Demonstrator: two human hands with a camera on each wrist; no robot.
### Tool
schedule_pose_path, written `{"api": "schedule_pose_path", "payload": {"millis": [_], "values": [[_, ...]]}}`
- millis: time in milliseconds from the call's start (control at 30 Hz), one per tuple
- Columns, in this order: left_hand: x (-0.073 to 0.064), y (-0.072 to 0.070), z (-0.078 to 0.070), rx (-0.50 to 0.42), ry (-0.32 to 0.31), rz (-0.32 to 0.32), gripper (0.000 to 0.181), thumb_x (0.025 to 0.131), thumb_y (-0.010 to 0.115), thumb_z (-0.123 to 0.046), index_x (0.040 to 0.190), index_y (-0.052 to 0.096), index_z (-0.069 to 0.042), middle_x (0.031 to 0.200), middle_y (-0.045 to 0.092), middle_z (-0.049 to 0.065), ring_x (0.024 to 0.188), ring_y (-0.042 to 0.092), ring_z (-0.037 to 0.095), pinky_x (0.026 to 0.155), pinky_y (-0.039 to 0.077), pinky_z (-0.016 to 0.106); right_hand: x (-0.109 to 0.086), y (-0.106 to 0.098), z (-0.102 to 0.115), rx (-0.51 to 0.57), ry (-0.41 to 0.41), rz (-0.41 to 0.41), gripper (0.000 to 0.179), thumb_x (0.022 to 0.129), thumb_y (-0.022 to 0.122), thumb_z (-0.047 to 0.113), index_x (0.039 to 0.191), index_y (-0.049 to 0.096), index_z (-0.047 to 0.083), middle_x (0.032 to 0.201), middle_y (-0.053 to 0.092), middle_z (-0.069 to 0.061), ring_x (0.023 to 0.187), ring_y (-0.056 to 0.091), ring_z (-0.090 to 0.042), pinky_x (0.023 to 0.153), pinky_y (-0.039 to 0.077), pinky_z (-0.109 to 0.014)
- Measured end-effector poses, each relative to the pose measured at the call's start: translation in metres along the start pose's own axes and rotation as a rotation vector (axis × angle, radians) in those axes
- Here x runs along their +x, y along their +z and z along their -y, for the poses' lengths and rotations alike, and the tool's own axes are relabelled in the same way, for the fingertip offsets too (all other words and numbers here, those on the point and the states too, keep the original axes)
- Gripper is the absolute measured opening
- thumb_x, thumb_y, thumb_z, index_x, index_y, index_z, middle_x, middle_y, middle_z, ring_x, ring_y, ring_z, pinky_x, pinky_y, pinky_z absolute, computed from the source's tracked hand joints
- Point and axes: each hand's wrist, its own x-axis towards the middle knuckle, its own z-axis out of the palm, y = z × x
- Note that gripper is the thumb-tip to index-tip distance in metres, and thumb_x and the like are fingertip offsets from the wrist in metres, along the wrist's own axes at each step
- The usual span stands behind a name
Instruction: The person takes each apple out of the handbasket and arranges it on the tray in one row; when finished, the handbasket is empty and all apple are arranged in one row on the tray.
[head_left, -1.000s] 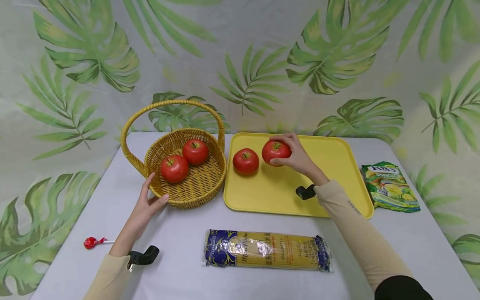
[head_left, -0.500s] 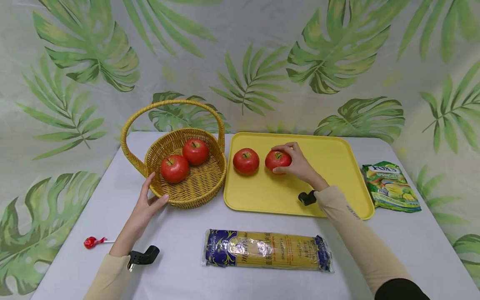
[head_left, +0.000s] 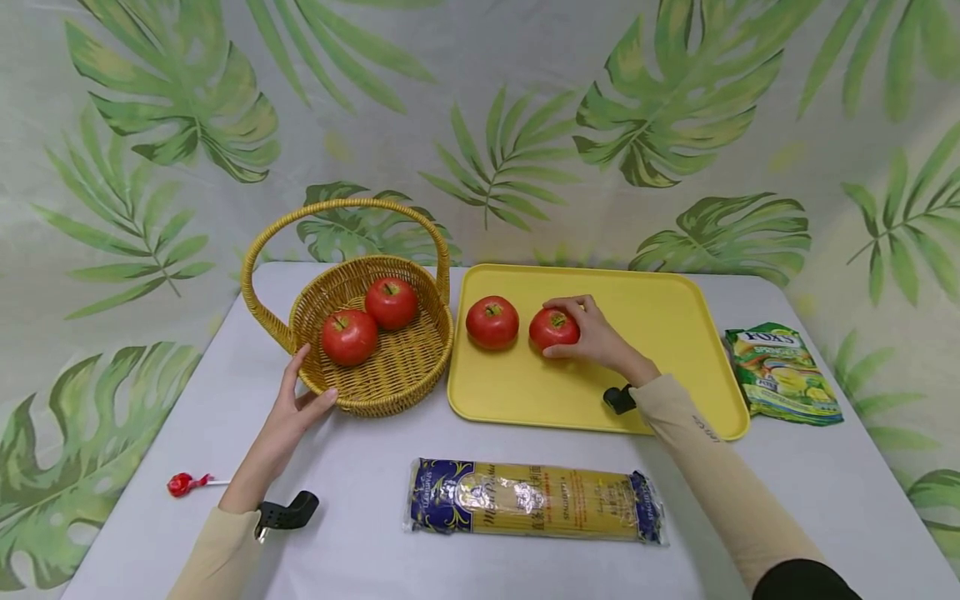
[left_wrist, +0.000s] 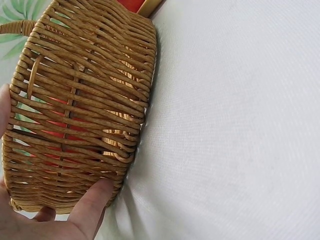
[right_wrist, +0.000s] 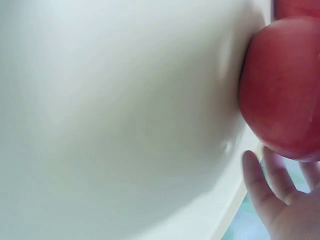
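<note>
Two red apples, one nearer (head_left: pixel 349 337) and one farther back (head_left: pixel 392 303), lie inside a wicker basket (head_left: pixel 390 400) with a tall handle. My left hand (head_left: pixel 288 417) rests against the basket's near left side, finger and thumb spread; in the left wrist view the thumb (left_wrist: pixel 92 205) touches the woven wall (left_wrist: pixel 85 100). On the yellow tray (head_left: pixel 630 308), my right hand (head_left: pixel 600 337) holds an apple (head_left: pixel 553 328) between thumb and fingers. Another apple (head_left: pixel 492 322) sits just left of it. The right wrist view shows the held apple (right_wrist: pixel 285 90) large, partly cut off, with fingers (right_wrist: pixel 260 190) below.
A pack of spaghetti (head_left: pixel 536 500) lies in front of the tray. To the tray's right is a green FOX'S candy bag (head_left: pixel 783 375). A red lollipop (head_left: pixel 183 484) lies by the left forearm. A leaf-patterned cloth (head_left: pixel 495 158) hangs behind the white table (head_left: pixel 360 517).
My right hand has lowered its apple onto the tray, then shifted very slightly left with it. The left hand and the basket have stayed in place.
</note>
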Motion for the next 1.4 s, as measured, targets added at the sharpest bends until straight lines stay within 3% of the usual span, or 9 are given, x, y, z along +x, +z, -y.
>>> {"api": "schedule_pose_path", "payload": {"millis": [133, 267, 433, 600, 833, 1033, 1267, 1400], "values": [[0.0, 0.0, 0.0, 0.005, -0.003, -0.005, 0.084, 0.097, 0.055, -0.014, 0.154, -0.003, -0.032, 0.157, -0.014, 0.005, 0.137, 0.01, 0.051, 0.107, 0.017, 0.061, 0.001, -0.001, 0.0, 0.005, -0.034, -0.018, 0.071, 0.079, 0.08, 0.029, 0.139, 0.044, 0.014, 0.131, 0.033, -0.017, 0.121, 0.037, -0.036, 0.097, 0.04, -0.055], [0.0, 0.0, 0.0, 0.004, -0.003, -0.007, 0.084, 0.097, 0.056, -0.014, 0.154, -0.003, -0.032, 0.157, -0.014, 0.005, 0.137, 0.01, 0.051, 0.107, 0.017, 0.061, 0.005, -0.004, 0.007, 0.083, -0.133, -0.125, 0.059, 0.082, 0.077, 0.02, 0.133, 0.05, 0.006, 0.132, 0.042, -0.016, 0.119, 0.04, -0.037, 0.101, 0.033, -0.053], [0.0, -0.001, 0.0, 0.0, -0.002, -0.009, 0.084, 0.097, 0.056, -0.014, 0.154, -0.003, -0.032, 0.157, -0.013, 0.005, 0.137, 0.009, 0.051, 0.107, 0.017, 0.061, 0.002, -0.006, 0.047, 0.238, -0.251, -0.189, 0.044, 0.086, 0.07, 0.002, 0.125, 0.053, -0.006, 0.125, 0.052, -0.023, 0.113, 0.046, -0.042, 0.1, 0.033, -0.057], [0.0, -0.001, 0.0, 0.006, 0.001, -0.007, 0.084, 0.097, 0.056, -0.015, 0.154, -0.004, -0.032, 0.157, -0.014, 0.004, 0.137, 0.009, 0.051, 0.107, 0.017, 0.062, -0.001, 0.006, 0.095, 0.273, -0.294, -0.118, 0.038, 0.088, 0.065, -0.002, 0.122, 0.051, -0.013, 0.121, 0.053, -0.029, 0.104, 0.052, -0.045, 0.091, 0.043, -0.056], [0.0, 0.0, 0.001, 0.01, -0.002, -0.006, 0.084, 0.097, 0.056, -0.016, 0.154, -0.004, -0.032, 0.157, -0.015, 0.006, 0.137, 0.01, 0.051, 0.107, 0.017, 0.061, 0.031, 0.046, 0.107, 0.239, -0.352, 0.031, 0.043, 0.091, 0.066, 0.011, 0.13, 0.053, 0.002, 0.125, 0.057, -0.016, 0.091, 0.06, -0.025, 0.081, 0.05, -0.04], [0.0, 0.0, 0.0, 0.011, 0.003, -0.009, 0.084, 0.097, 0.056, -0.016, 0.154, -0.003, -0.032, 0.157, -0.014, 0.007, 0.137, 0.011, 0.051, 0.107, 0.017, 0.061, 0.05, 0.072, 0.14, 0.186, -0.387, 0.162, 0.051, 0.092, 0.066, 0.02, 0.138, 0.047, 0.007, 0.131, 0.051, -0.011, 0.089, 0.06, -0.018, 0.078, 0.051, -0.03], [0.0, 0.0, 0.0, 0.014, -0.011, -0.01, 0.084, 0.097, 0.057, -0.019, 0.154, -0.003, -0.033, 0.157, -0.013, 0.007, 0.137, 0.01, 0.05, 0.107, 0.017, 0.062, 0.07, 0.102, 0.175, 0.162, -0.329, 0.243, 0.058, 0.093, 0.064, 0.024, 0.143, 0.039, 0.008, 0.141, 0.042, -0.014, 0.093, 0.06, -0.023, 0.08, 0.049, -0.026], [0.001, 0.0, 0.001, 0.015, -0.014, -0.01, 0.083, 0.097, 0.057, -0.02, 0.153, -0.003, -0.033, 0.158, -0.013, 0.007, 0.137, 0.011, 0.05, 0.107, 0.018, 0.062, 0.08, 0.117, 0.188, 0.237, -0.254, 0.283, 0.06, 0.093, 0.063, 0.021, 0.145, 0.036, 0.01, 0.144, 0.039, -0.016, 0.105, 0.059, -0.03, 0.087, 0.05, -0.033]]}}
